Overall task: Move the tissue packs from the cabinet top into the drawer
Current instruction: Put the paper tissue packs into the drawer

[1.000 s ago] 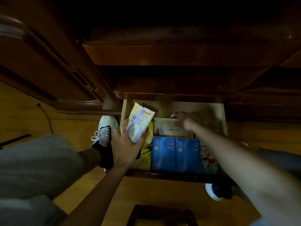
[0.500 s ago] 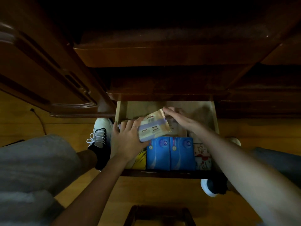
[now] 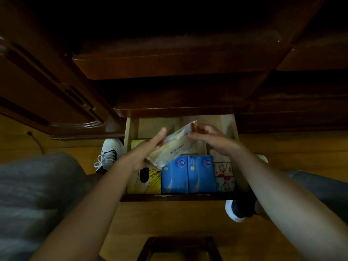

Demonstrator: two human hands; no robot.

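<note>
A cream tissue pack hangs tilted over the open wooden drawer. My left hand holds its lower left end from underneath, fingers stretched along its side. My right hand pinches its upper right end. Inside the drawer lie a yellow pack at the left, two blue packs in the middle and a white patterned pack at the right. More pale packs lie behind them, mostly hidden by my hands.
The dark wooden cabinet overhangs the drawer, with an open carved door at the left. My shoes stand on the wooden floor on both sides of the drawer. A dark stool frame sits at the bottom.
The cream pack has turned from upright in my left hand to lying tilted across the drawer. My right hand left the packs at the back and took hold of its far end.
</note>
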